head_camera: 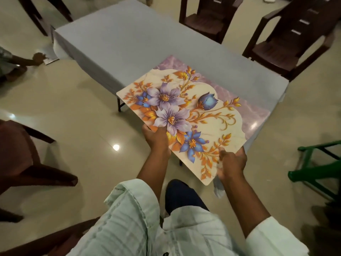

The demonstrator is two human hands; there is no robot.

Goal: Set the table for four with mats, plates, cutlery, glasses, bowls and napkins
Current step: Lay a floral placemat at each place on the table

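A: Head view first: what is the biggest thing there?

B: The desk [140,43], long and covered in a pale grey-blue cloth, running away from the person. Its cloth shows bare beyond the mat.

A: And around it?

B: Dark brown chairs: two on the far right side, one [293,37] nearest the corner and another [206,17] further up, plus one [24,159] on the floor at the left. A green frame [317,169] stands at the right edge.

A: Where is the mat?

B: The floral mat [191,117] is held over the near corner of the desk, tilted, its far end above the cloth and its near end out past the desk edge. Whether the far end touches the cloth, I cannot tell.

A: The grip on it?

B: The left hand [156,141] holds the near-left edge, thumb under or at the rim, fingers curled on the printed flowers. The right hand [231,163] clasps the near-right corner, fingers wrapped round the edge.

A: Anything smaller?

B: Another person's hand [37,58] reaches in low at the far left, near the floor.
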